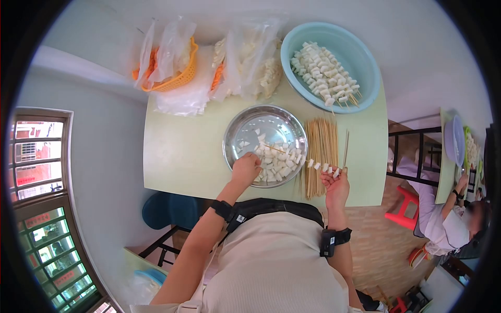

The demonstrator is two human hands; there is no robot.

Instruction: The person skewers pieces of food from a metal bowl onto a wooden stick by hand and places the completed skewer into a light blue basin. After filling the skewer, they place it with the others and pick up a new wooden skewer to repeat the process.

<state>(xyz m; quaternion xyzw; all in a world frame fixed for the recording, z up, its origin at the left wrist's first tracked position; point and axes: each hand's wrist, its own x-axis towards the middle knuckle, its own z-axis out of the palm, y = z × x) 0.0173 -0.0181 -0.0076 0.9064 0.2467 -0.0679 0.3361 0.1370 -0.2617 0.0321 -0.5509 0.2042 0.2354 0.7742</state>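
My right hand (335, 187) is closed around a skewer (317, 165) threaded with white chunks, at the right of the sticks. It slants up to the left, its bare tip over the steel bowl (237, 115). My left hand (246, 169) is inside the bowl's left side, touching the heap of cut white chunks (276, 169). Its fingers are drawn together; whatever they pinch is hidden. Bare bamboo skewers (321, 141) lie in a thick bundle right of the bowl, partly beneath the held skewer.
A blue basin (286, 52) holding finished white skewers stands at the back right. Plastic bags (245, 62) of pale and orange pieces and an orange basket (182, 78) line the back left. Two loose sticks (346, 146) lie at the right. A person (449, 224) sits at another table.
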